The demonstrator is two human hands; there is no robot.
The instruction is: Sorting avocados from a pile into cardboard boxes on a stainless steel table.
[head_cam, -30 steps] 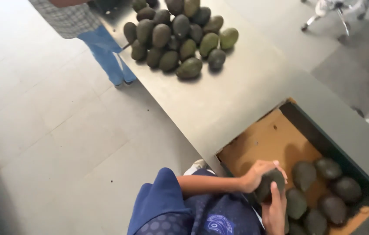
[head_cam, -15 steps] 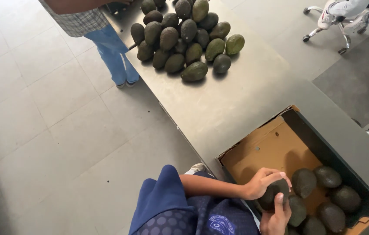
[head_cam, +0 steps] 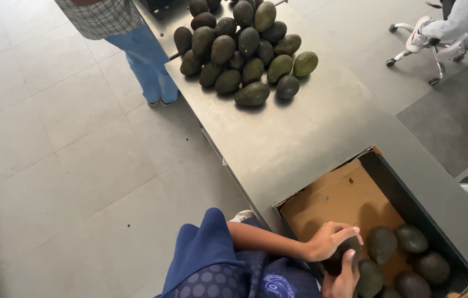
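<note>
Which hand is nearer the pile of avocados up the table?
Left. The left hand lies over the top of a dark avocado in the cardboard box, on the side facing the pile. The right hand cups it from below, farther from the pile.

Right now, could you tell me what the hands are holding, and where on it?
One dark avocado: left hand over its top, right hand beneath, above the cardboard box.

- One package: an open cardboard box [head_cam: 350,196], rectangular, on the near right end of the counter [head_cam: 300,138]; brown inside, with dark outer walls and a torn flap at its far corner.
- No labels, signs or screens.
</note>
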